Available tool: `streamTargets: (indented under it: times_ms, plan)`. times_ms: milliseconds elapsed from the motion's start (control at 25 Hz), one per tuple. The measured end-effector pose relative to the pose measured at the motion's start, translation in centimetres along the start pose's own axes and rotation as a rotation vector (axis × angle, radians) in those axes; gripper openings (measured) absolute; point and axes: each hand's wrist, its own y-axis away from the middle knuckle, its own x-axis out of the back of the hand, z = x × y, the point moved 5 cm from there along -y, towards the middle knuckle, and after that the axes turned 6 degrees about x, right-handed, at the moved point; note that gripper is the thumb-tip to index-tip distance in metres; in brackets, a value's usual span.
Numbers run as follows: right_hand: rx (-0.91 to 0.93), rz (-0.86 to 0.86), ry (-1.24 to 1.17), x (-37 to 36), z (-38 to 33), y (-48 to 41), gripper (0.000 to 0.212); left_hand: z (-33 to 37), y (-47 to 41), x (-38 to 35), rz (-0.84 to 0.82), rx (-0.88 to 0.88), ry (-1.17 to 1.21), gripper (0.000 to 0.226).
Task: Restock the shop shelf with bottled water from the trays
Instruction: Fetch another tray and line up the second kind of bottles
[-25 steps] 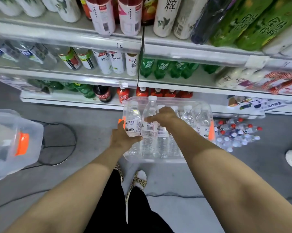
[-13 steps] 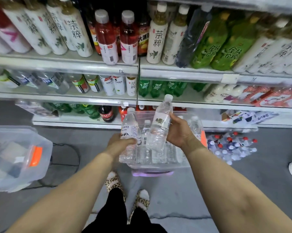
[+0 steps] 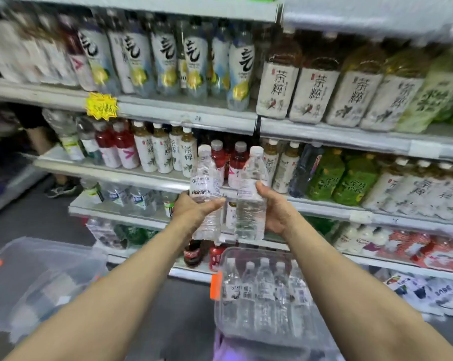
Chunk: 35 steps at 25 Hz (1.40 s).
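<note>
Head view shows us a shop aisle, and we start at the far left, where a see-through bin (image 3: 37,280) with an orange clip sits low on the floor. Next we see our left hand (image 3: 194,213), closed around the middle of a clear water bottle (image 3: 205,196) with a white cap. Just beside it, our right hand (image 3: 273,212) is closed around a second water bottle (image 3: 251,201), also standing up straight. We hold the two bottles side by side and close together, but we cannot tell if they touch. Both are up in the air in front of the shelf (image 3: 147,179), at about the height of the row with tea bottles (image 3: 165,152) and red drinks (image 3: 238,162). Below our hands, a clear tray (image 3: 259,295) with an orange tab holds more water bottles standing in rows. On the shelf above, we see tall drinks with yellow lemons (image 3: 196,66) on them, a bit blurry. Farther right are big tea bottles (image 3: 314,92) with white labels, and green bottles (image 3: 350,183) on the row under them.
</note>
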Motion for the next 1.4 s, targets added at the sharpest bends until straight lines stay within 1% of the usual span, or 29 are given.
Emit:
streamTargets:
  times_ms: [40, 80, 120, 160, 200, 280, 320, 440, 560, 640, 720, 800, 840, 960, 1000, 1040, 1120, 1240, 1320, 1360, 1400]
  plan:
    - [0.037, -0.007, -0.003, -1.2, -1.2, -0.5, 0.041, 1.7, 0.0, 0.7, 0.010, -0.026, 0.009, 0.085]
    - [0.062, -0.017, -0.010, -2.3, -2.3, -1.0, 0.037, 3.3, 0.0, 1.4, 0.028, -0.048, 0.021, 0.081]
    - [0.087, -0.038, -0.026, -3.8, -3.6, -1.6, 0.036, 5.1, -0.5, 2.4, 0.045, -0.092, 0.041, 0.082]
    - [0.113, -0.061, -0.048, -5.3, -5.1, -2.4, 0.037, 7.1, -0.8, 3.3, 0.054, -0.140, 0.058, 0.082]
    - [0.140, -0.073, -0.058, -6.6, -6.5, -3.3, 0.037, 9.1, -1.3, 4.2, 0.048, -0.194, 0.079, 0.077]
    - [0.200, -0.104, -0.052, -9.6, -9.8, -5.0, 0.038, 13.0, -2.5, 6.2, 0.043, -0.279, 0.123, 0.062]
    - [0.226, -0.140, -0.036, -11.3, -11.3, -6.1, 0.040, 15.0, -3.1, 7.1, 0.038, -0.317, 0.140, 0.057]
    - [0.302, -0.218, 0.009, -16.7, -15.8, -8.7, 0.062, 20.8, -4.6, 9.8, 0.036, -0.454, 0.123, 0.055]
    - [0.309, -0.328, 0.075, -22.7, -19.8, -11.1, 0.073, 26.3, -7.3, 12.5, 0.027, -0.569, 0.107, 0.048]
    - [0.301, -0.394, 0.135, -26.0, -21.9, -12.4, 0.065, 29.4, -9.2, 14.1, 0.028, -0.614, 0.081, 0.058]
    - [0.341, -0.418, 0.182, -28.1, -23.6, -13.4, 0.069, 31.6, -10.4, 15.1, 0.032, -0.644, 0.035, 0.076]
    - [0.448, -0.389, 0.251, -29.4, -25.9, -15.2, 0.075, 33.6, -11.7, 16.5, 0.053, -0.686, -0.009, 0.089]
    - [0.505, -0.373, 0.269, -30.1, -27.2, -16.0, 0.077, 34.4, -12.5, 17.1, 0.059, -0.694, -0.033, 0.090]
    - [0.695, -0.313, 0.232, -32.3, -30.9, -17.5, 0.083, 36.3, -13.6, 18.5, 0.055, -0.742, -0.078, 0.074]
    - [0.749, -0.280, 0.214, -32.9, -31.9, -18.0, 0.083, 36.7, -14.0, 18.9, 0.047, -0.762, -0.080, 0.070]
    - [0.789, -0.256, 0.192, -33.5, -32.8, -18.4, 0.078, 37.1, -14.2, 19.2, 0.036, -0.782, -0.082, 0.069]
    - [0.824, -0.208, 0.160, -34.7, -34.2, -19.4, 0.063, 37.9, -14.6, 19.8, 0.013, -0.829, -0.083, 0.067]
    - [0.835, -0.200, 0.193, -37.0, -35.1, -21.0, 0.064, 38.8, -14.8, 20.7, -0.031, -0.865, -0.097, 0.066]
    - [0.840, -0.200, 0.229, -37.9, -35.5, -21.7, 0.052, 39.2, -14.6, 21.0, -0.061, -0.878, -0.094, 0.067]
    - [0.853, -0.181, 0.246, -38.0, -35.8, -22.1, 0.053, 39.4, -14.5, 21.0, -0.076, -0.881, -0.088, 0.072]
    - [0.860, -0.156, 0.270, -38.0, -36.3, -22.5, 0.059, 39.5, -14.3, 21.0, -0.083, -0.877, -0.092, 0.079]
